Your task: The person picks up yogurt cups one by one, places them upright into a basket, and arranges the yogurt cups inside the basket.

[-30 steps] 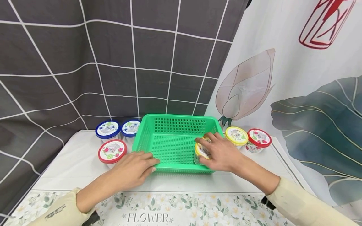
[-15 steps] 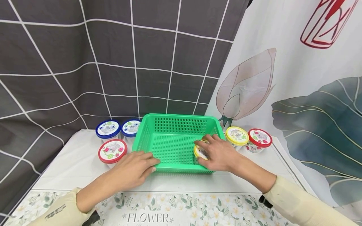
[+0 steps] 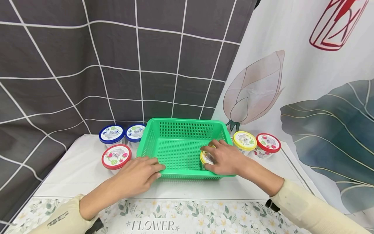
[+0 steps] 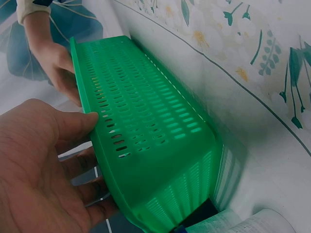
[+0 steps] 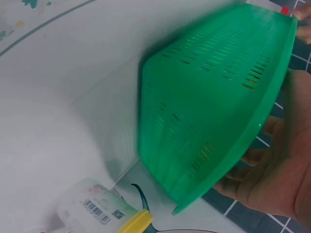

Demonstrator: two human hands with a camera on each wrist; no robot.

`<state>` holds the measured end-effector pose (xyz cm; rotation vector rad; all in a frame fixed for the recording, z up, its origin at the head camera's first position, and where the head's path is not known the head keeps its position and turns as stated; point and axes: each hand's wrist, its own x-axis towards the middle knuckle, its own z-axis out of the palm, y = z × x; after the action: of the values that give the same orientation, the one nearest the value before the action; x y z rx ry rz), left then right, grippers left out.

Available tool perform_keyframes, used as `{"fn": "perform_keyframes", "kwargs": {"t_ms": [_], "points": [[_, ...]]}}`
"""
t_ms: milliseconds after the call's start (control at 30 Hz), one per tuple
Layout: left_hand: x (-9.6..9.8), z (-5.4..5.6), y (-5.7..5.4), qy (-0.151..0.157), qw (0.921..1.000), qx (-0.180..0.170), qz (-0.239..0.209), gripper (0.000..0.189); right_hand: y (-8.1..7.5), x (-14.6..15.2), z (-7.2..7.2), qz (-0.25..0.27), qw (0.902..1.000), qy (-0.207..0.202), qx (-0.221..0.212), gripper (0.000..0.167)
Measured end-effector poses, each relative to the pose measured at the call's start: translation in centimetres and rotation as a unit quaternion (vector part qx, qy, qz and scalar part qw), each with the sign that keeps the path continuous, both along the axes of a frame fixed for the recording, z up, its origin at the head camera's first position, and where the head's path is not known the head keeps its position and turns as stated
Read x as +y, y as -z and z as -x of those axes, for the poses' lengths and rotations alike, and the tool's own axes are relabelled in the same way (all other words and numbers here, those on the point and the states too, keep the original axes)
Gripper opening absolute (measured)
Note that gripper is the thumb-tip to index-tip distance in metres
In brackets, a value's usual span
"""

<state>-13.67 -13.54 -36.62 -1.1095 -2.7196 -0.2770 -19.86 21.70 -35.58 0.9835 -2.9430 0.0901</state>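
A green perforated plastic basket [image 3: 175, 151] stands on the white-covered table. My left hand [image 3: 140, 174] grips its front left corner; in the left wrist view that hand's thumb lies outside the rim [image 4: 108, 167] and its fingers reach over to the inner side. Inside the basket, by the front right corner, is a small tub with a yellow lid [image 3: 205, 158]. My right hand [image 3: 226, 158] holds this tub from above, covering part of the lid. From the right wrist, the basket wall [image 5: 204, 97] hides the tub, and the hand [image 5: 279, 170] reaches over the rim.
Left of the basket stand two blue-lidded tubs [image 3: 111, 134] and a red-lidded tub [image 3: 116, 156]. To its right are another yellow-lidded tub [image 3: 244, 141] and a red-lidded one [image 3: 268, 144]. A dark checked curtain [image 3: 117, 65] hangs behind.
My right hand and the yellow-lidded tub have sunk slightly and shifted a little left within the basket. The left hand and basket have kept their place.
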Motion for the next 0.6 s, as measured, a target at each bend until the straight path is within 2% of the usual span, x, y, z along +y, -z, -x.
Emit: {"fn": "perform_keyframes", "kwargs": {"t_ms": [367, 600], "points": [[0.0, -0.1, -0.1, 0.003, 1.0, -0.005, 0.0, 0.024, -1.3, -0.6, 0.2, -0.028, 0.9975, 0.024, -0.06, 0.06], [0.0, -0.1, -0.1, 0.0, 1.0, -0.007, 0.001, 0.024, -1.5, -0.8, 0.3, -0.036, 0.9966, 0.029, -0.068, 0.061]]}}
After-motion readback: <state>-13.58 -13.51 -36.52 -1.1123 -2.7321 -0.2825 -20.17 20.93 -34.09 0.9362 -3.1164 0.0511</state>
